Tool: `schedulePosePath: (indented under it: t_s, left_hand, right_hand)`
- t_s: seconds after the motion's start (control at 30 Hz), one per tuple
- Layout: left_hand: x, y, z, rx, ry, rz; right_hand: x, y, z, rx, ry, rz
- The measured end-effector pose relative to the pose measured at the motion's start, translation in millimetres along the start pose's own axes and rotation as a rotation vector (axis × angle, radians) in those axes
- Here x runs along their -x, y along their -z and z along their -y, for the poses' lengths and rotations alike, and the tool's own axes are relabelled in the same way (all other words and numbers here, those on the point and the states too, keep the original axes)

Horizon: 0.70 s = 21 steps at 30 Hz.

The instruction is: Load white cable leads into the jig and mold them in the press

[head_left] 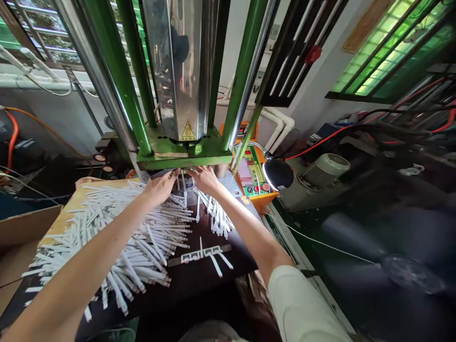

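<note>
Both my hands reach under the green plate (185,153) of an upright press. My left hand (161,186) has its fingers curled at the gap below the plate, over a big heap of thin white plastic strips (117,237). My right hand (204,177) sits beside it, fingers pinched at the same gap, above a small bundle of white strips (219,219). What the fingertips hold is hidden. A moulded white piece on a runner (204,254) lies on the dark worktop (192,278) nearer me.
Green columns (245,61) and a shiny steel ram (185,66) rise above the plate. An orange control box (253,176) and a black lamp (278,174) stand right, with a motor (320,172) and red cables (320,140) beyond. Cardboard (21,228) lies left.
</note>
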<state>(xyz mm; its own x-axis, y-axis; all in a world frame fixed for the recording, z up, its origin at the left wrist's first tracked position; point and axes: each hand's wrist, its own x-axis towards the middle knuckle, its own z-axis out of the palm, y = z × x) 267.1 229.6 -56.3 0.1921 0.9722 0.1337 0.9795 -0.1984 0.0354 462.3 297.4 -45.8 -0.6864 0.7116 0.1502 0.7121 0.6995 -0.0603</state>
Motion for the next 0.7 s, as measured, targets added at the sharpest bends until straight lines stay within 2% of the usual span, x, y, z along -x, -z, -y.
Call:
schedulePosePath:
  t_s: [0.03,0.1,0.17,0.23,0.3,0.37,0.47,0.57,0.7]
  left_hand:
    - [19,-0.1,-6,0.009,-0.008,-0.006]
    - [72,-5.5,-19,0.037,-0.075,-0.046]
    - [139,-16.0,-30,0.035,-0.209,-0.241]
    - [208,-28.0,-37,-0.024,-0.247,-0.399]
    - [264,-38.0,-42,-0.056,-0.259,-0.394]
    - [299,-45.3,-45,-0.108,-0.214,-0.365]
    - [316,-52.7,-51,-0.195,-0.104,-0.273]
    - [308,-55.4,-60,-0.221,-0.001,-0.205]
    - [301,-54.4,-65,-0.173,0.076,-0.207]
  right_hand:
    - [19,-3,-6,-0.041,0.005,-0.049]
    - [70,-14,-22,-0.138,0.016,-0.142]
    - [133,-27,-37,-0.227,0.027,-0.198]
    - [199,-38,-46,-0.325,0.037,-0.259]
    - [256,-44,-47,-0.338,0.024,-0.249]
    - [295,-46,-43,-0.275,0.011,-0.193]
    - [321,-52,-37,-0.115,0.000,-0.092]
    - [323,-63,-34,0.023,-0.032,-0.060]
    - [320,-72,-35,0.073,-0.036,-0.092]
